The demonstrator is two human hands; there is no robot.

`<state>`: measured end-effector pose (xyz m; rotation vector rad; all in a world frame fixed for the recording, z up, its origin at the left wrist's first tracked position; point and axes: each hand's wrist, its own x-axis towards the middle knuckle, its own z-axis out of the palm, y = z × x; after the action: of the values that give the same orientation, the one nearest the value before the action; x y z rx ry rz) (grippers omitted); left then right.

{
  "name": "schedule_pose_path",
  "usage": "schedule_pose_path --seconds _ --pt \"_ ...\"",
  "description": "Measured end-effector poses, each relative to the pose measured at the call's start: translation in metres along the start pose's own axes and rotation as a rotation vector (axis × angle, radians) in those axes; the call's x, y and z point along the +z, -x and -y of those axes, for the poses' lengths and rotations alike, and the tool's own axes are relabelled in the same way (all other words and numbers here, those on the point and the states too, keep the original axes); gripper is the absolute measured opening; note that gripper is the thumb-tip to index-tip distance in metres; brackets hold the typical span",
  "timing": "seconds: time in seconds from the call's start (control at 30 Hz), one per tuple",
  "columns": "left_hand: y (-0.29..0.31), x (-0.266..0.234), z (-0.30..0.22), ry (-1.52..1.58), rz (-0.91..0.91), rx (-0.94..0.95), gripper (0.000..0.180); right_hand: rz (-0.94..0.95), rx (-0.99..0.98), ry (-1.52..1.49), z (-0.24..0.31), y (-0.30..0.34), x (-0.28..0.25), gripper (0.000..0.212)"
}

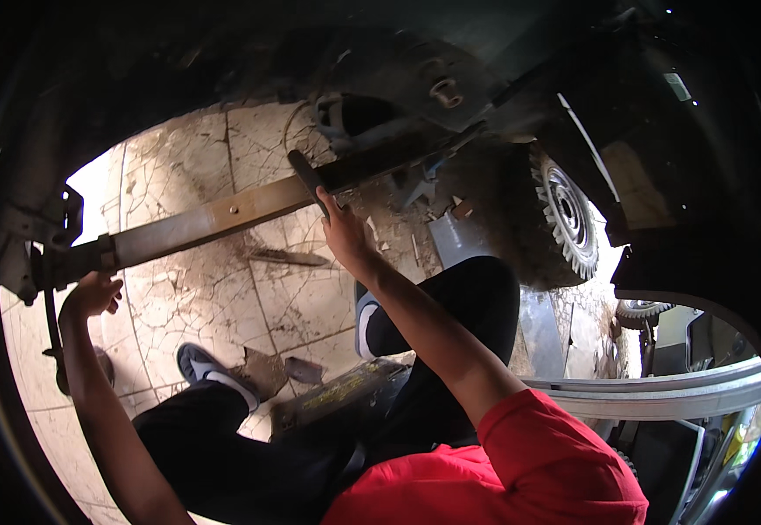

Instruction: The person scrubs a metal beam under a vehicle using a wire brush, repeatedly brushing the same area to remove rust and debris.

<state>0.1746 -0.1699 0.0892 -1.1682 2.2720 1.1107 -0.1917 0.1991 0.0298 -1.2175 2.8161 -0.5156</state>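
Note:
A long flat metal bar (210, 219), like a vehicle leaf spring, runs slantwise under the dark vehicle body, with a clamp (107, 251) round it near the left end. My right hand (350, 238) is closed on the near end of a dark, narrow, round-ended tool (302, 172), its index finger stretched along it. The tool lies across the bar; its exact kind does not show. Just below the bar's left end is my left hand (94, 296), fingers loosely curled and apart, with nothing visible in them. A dark upright rod (52, 319) stands beside it.
Dark bodywork arches over and around me. A knobbly-treaded wheel (566, 213) is at the right. Scraps and a flat metal strip (289, 257) lie on the cracked tile floor (192, 302). A long block (341, 395) lies by my legs. A pale curved rail (660, 391) crosses the lower right.

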Motion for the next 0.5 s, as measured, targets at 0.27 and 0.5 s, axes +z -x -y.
schedule_pose_path --seconds 0.27,0.5 --pt "-0.018 0.012 -0.034 -0.044 0.035 -0.008 0.032 -0.19 0.055 0.035 -0.057 -0.015 0.004 0.076" --pt "-0.011 0.004 -0.028 -0.1 0.013 0.086 0.032 -0.166 0.068 -0.064 -0.054 -0.023 -0.024 0.073"
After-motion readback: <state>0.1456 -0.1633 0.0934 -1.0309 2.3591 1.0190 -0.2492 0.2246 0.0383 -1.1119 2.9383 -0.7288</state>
